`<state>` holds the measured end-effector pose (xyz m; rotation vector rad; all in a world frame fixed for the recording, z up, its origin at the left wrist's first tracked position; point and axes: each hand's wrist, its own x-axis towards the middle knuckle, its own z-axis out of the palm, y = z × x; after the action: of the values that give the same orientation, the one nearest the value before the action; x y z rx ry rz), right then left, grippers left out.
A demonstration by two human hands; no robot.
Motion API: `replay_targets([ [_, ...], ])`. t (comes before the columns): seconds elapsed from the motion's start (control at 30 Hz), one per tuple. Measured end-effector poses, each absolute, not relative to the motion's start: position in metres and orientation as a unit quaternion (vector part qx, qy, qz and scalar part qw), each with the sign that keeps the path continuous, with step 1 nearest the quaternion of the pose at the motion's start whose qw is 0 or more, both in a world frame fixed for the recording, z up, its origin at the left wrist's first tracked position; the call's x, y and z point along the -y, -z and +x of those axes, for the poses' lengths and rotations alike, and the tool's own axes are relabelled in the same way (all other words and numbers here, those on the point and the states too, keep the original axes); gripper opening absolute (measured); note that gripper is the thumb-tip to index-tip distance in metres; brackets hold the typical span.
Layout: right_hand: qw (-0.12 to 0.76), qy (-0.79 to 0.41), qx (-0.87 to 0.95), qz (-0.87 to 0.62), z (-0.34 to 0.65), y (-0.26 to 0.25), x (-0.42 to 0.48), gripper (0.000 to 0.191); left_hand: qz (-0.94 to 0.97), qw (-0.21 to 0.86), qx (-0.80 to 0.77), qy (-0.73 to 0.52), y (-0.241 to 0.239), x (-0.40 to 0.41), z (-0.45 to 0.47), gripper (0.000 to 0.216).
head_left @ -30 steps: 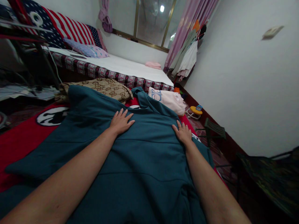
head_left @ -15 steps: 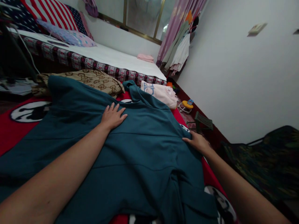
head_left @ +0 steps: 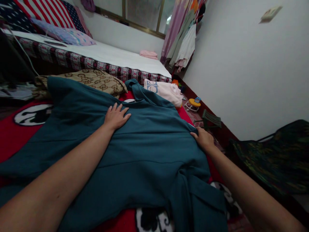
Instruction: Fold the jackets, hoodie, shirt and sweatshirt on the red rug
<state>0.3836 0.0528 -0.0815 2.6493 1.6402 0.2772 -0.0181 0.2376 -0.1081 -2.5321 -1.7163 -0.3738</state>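
Note:
A large teal garment [head_left: 145, 146] lies spread over a red blanket [head_left: 14, 143] with black-and-white round prints. My left hand [head_left: 116, 117] rests flat on the cloth near its upper middle, fingers spread. At the garment's right edge my right hand [head_left: 202, 138] is closed, thumb on top of the cloth and the other fingers curled round the border, partly hidden. Seams run across the fabric. Folds gather at the lower right, where a sleeve-like part [head_left: 205, 199] lies doubled over.
Beyond the garment lie a brown patterned cushion [head_left: 96, 80] and folded pale pink clothing [head_left: 166, 92]. A bed with a white sheet [head_left: 116, 54] stands behind. At right are a yellow-topped stool [head_left: 193, 103], a dark folding stool [head_left: 211, 119] and a camouflage-patterned chair [head_left: 275, 154].
My right hand has shifted slightly up with the garment's right edge. The garment's lower edge has moved up, baring more blanket below. The left hand stays flat, and the view has tilted slightly.

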Motion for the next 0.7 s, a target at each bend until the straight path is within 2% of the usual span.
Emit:
replay_targets([
  [0.07,-0.018,-0.134,-0.565,0.814,0.376,0.069,-0.043,0.054,-0.822,0.027,0.555,0.126,0.109,-0.237,-0.018,0.059],
  [0.13,-0.092,-0.146,-0.608,0.775,0.364,0.052,-0.025,0.060,-0.823,0.022,0.552,0.132,0.109,-0.237,-0.019,0.059],
  [0.17,-0.132,-0.115,-0.629,0.758,0.357,0.042,-0.013,0.057,-0.823,0.019,0.551,0.140,0.109,-0.236,-0.018,0.059],
  [0.23,-0.175,0.024,-0.661,0.729,0.341,0.023,0.018,0.046,-0.815,0.018,0.553,0.172,0.108,-0.233,-0.017,0.058],
  [0.3,-0.135,0.200,-0.672,0.700,0.325,0.009,0.052,0.048,-0.800,0.028,0.557,0.219,0.103,-0.226,-0.014,0.057],
  [0.33,-0.102,0.251,-0.674,0.687,0.318,0.004,0.069,0.057,-0.794,0.035,0.556,0.242,0.100,-0.220,-0.013,0.057],
  [0.43,-0.053,0.254,-0.687,0.678,0.299,0.004,0.107,0.096,-0.806,0.052,0.518,0.280,0.087,-0.191,-0.009,0.055],
  [0.5,-0.037,0.230,-0.696,0.680,0.290,0.012,0.120,0.106,-0.842,0.055,0.459,0.276,0.081,-0.164,-0.012,0.054],
  [0.6,-0.017,0.220,-0.696,0.683,0.287,0.028,0.124,0.096,-0.915,0.046,0.335,0.219,0.080,-0.121,-0.032,0.058],
  [0.7,-0.013,0.234,-0.691,0.684,0.304,0.041,0.124,0.067,-0.948,0.020,0.290,0.130,0.086,-0.094,-0.076,0.062],
])
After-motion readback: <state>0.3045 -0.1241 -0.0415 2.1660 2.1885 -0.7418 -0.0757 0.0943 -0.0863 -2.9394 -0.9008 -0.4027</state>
